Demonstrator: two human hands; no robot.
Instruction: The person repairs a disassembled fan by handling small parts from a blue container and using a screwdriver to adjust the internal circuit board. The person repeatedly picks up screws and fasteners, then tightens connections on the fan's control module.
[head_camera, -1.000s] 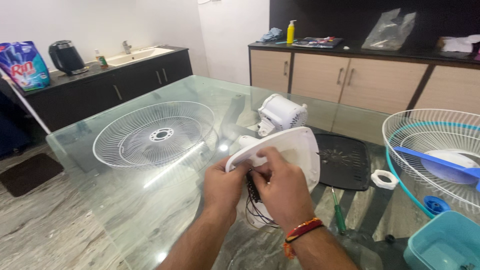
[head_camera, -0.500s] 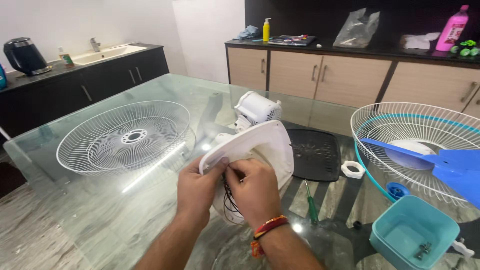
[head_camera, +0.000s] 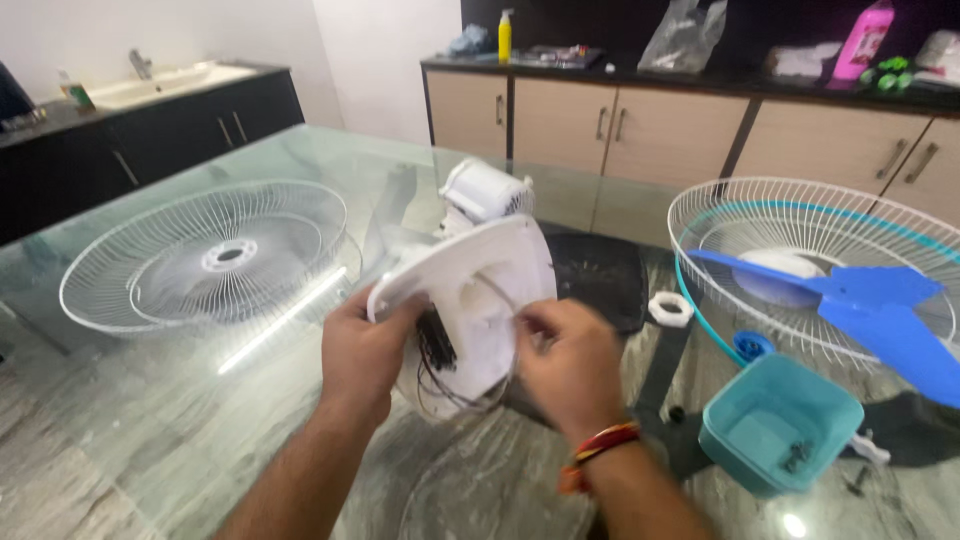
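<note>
My left hand (head_camera: 362, 352) grips the left edge of a white fan base housing (head_camera: 470, 292), tilted up so its open underside faces me. Black wires (head_camera: 437, 350) hang inside it. My right hand (head_camera: 567, 365), with a red thread band at the wrist, pinches at the inside of the housing near its right edge. The white fan motor (head_camera: 486, 190) sticks up behind the housing. All of this is held just above a glass table (head_camera: 200, 430).
A white wire fan guard (head_camera: 205, 256) lies at the left. A second guard (head_camera: 800, 262) with a blue fan blade (head_camera: 870, 310) lies at the right. Nearby are a teal tub (head_camera: 780, 425) holding screws, a white plastic nut (head_camera: 670, 309) and a black grille panel (head_camera: 600, 275). Cabinets stand behind.
The view has swung to the right, so the left guard sits further left and the tub is fully visible. Both hands stay on the housing; my right hand shifted toward its right edge.
</note>
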